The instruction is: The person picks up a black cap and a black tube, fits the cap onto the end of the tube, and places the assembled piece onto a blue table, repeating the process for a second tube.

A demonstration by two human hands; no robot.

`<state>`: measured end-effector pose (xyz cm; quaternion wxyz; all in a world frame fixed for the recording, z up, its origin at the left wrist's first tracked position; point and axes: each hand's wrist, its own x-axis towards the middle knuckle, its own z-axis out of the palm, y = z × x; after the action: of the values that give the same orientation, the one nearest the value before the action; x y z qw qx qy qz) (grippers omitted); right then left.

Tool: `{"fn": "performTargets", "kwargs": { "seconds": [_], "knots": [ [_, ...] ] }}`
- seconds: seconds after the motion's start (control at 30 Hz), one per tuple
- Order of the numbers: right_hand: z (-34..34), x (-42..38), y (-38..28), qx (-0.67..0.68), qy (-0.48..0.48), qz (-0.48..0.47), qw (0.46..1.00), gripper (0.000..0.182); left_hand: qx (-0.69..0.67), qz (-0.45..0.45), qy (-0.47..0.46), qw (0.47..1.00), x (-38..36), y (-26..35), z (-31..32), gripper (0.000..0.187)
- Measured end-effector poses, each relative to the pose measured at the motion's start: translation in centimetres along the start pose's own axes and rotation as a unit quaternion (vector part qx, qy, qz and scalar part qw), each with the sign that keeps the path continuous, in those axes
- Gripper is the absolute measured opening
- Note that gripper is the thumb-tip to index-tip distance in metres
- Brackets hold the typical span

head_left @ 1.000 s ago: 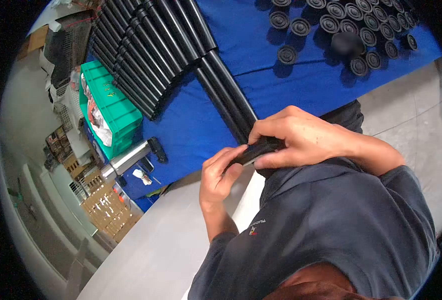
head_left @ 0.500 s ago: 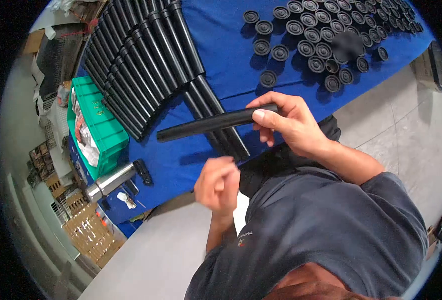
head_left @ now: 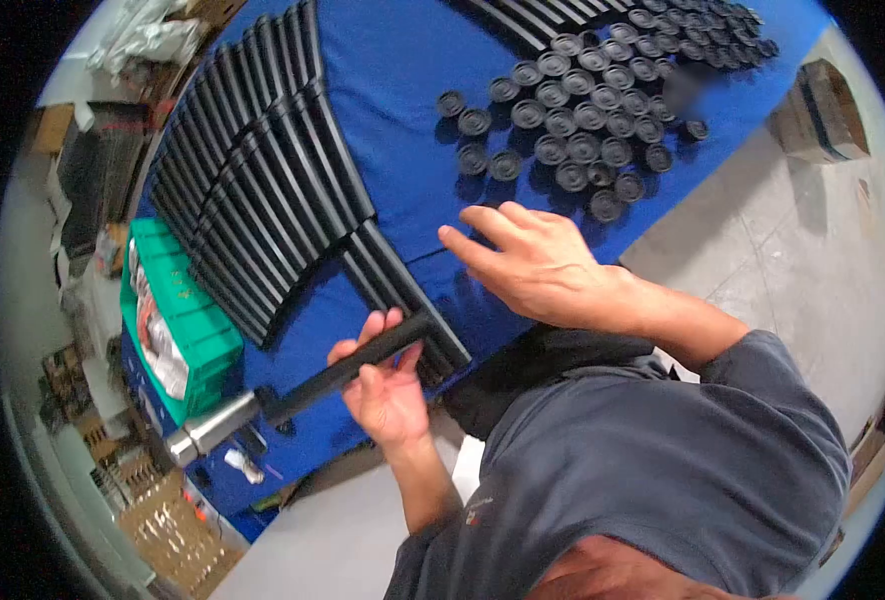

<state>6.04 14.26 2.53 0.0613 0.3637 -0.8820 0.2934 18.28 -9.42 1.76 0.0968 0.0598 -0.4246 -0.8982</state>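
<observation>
A black tube (head_left: pixel 343 373) is held slanting over the table's near edge, with the thumb and fingers of my left hand (head_left: pixel 393 390) closed round it. Its lower left end is close to a silver cylinder (head_left: pixel 213 424). My right hand (head_left: pixel 533 262) is empty, fingers apart, between the tube and the black round caps (head_left: pixel 583 148). Beyond my left hand, two long black tubes (head_left: pixel 388 275) stretch toward the table edge from a fanned row of black tubes (head_left: pixel 263 190).
A blue cloth (head_left: pixel 393 120) covers the table. At the left stands a green crate (head_left: pixel 208 345) with white and reddish items inside. A crumpled white piece (head_left: pixel 244 466) lies near the silver cylinder. More black tubes (head_left: pixel 513 22) lie at the far side. A box (head_left: pixel 825 110) stands on the floor at right.
The tube has passed from my right hand to my left and moved down and left. My right hand has opened. The view has shifted, so more tubes show at the far side.
</observation>
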Motion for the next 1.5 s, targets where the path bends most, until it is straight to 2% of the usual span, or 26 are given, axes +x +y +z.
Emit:
{"fn": "performTargets", "kwargs": {
  "seconds": [0.1,0.23,0.43,0.47,0.5,0.57,0.63,0.7,0.73,0.83,0.97,1.0,1.1,1.3,1.4,1.5],
  "knots": [
    [0.2,-0.1,1.1,-0.08,-0.042,0.007,0.996,0.058,-0.007,-0.005,-0.014,1.0,-0.5,0.0,-0.2,0.032],
    [1.0,0.0,1.6,-0.086,-0.088,0.016,0.992,0.053,-0.017,-0.008,-0.016,1.0,-0.7,-0.7,0.1,0.033],
    [1.8,0.2,2.2,-0.081,-0.053,0.03,0.995,0.05,-0.038,-0.003,0.0,0.999,-0.4,-0.6,0.6,0.036],
    [2.0,0.3,2.4,-0.107,-0.017,0.008,0.994,0.038,-0.045,-0.004,-0.01,0.999,-0.2,-0.5,0.4,0.036],
    [1.9,0.4,2.5,-0.103,-0.024,0.011,0.994,0.033,-0.047,-0.004,-0.014,0.999,-0.2,-0.2,0.2,0.037],
    [2.1,0.4,2.5,-0.059,-0.043,0.04,0.996,0.029,-0.08,-0.003,-0.027,0.996,-0.1,-0.2,-0.5,0.041],
    [1.2,0.4,1.7,0.094,0.031,0.034,0.994,0.031,-0.119,-0.002,-0.002,0.993,0.2,-0.3,-0.1,0.041],
    [-0.4,0.4,0.5,0.308,-0.024,0.092,0.946,0.041,-0.148,-0.008,0.054,0.988,0.2,-0.4,0.5,0.04],
    [-0.1,0.0,0.2,0.415,-0.063,0.119,0.9,0.046,-0.15,-0.01,0.069,0.986,0.0,-0.5,0.5,0.039],
    [2.2,-1.2,-1.6,0.672,-0.097,0.214,0.702,0.043,-0.155,-0.018,0.072,0.985,0.3,-0.6,0.5,0.034],
    [2.9,-1.1,-3.1,0.744,-0.086,0.242,0.616,0.043,-0.109,-0.018,0.084,0.99,0.1,-0.8,1.1,0.034],
    [3.1,-1.1,-3.0,0.751,-0.098,0.229,0.612,0.044,-0.091,-0.014,0.09,0.992,0.0,-0.8,1.2,0.036],
    [3.2,-1.3,-2.8,0.753,-0.117,0.234,0.604,0.045,-0.043,0.0,0.097,0.994,-0.2,-0.9,1.8,0.04],
    [3.5,-1.8,-3.3,0.703,-0.073,0.213,0.675,0.041,0.039,0.032,0.082,0.995,0.2,-1.1,3.1,0.04],
    [4.4,-2.2,-3.1,0.603,-0.006,0.141,0.785,0.038,0.036,0.03,0.07,0.996,0.3,-1.5,2.8,0.039],
    [3.6,-2.0,-2.7,0.496,0.003,0.095,0.863,0.038,0.017,0.03,0.075,0.997,0.1,-2.2,2.7,0.038]
  ]
}}
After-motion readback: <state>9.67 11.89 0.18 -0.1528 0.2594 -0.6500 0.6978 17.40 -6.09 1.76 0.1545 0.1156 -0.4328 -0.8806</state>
